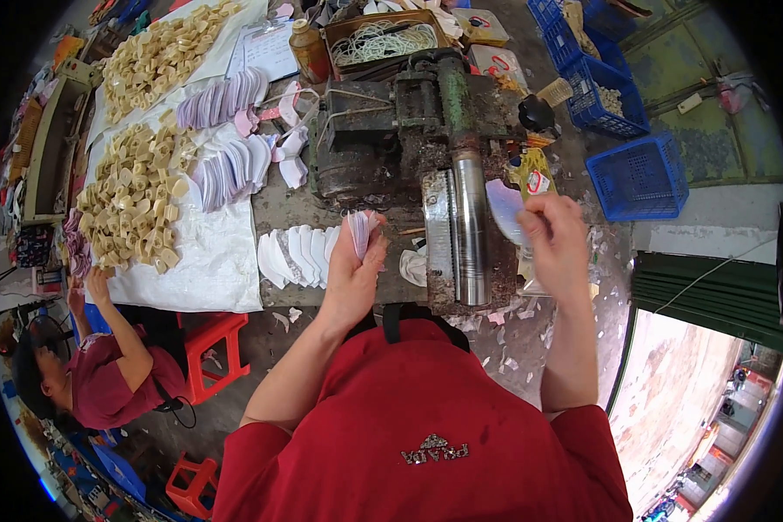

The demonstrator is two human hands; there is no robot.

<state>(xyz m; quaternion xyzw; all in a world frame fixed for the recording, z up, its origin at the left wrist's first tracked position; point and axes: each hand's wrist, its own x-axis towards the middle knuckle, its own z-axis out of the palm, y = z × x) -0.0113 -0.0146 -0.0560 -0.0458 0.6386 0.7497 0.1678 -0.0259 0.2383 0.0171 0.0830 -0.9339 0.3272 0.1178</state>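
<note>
My left hand (355,277) is closed around a small bundle of thin, pinkish-white cut pieces (360,230), held upright near the table's front edge. Between the thumb and fingers of my right hand (555,242) is a curved lilac piece (505,209), just right of a shiny steel roller (471,235). The roller belongs to a dark, greasy machine (357,143) standing between and beyond my hands. A row of white curved pieces (300,255) lies to the left of my left hand. Farther left are fanned stacks of similar pieces (232,171).
Piles of beige blocks (135,196) cover a white sheet (217,274) at left, where a co-worker (117,374) sits reaching toward them. Blue crates (639,178) stand at far right. A box of cord (383,43) and a brown bottle (308,50) are behind the machine. Scraps litter the floor.
</note>
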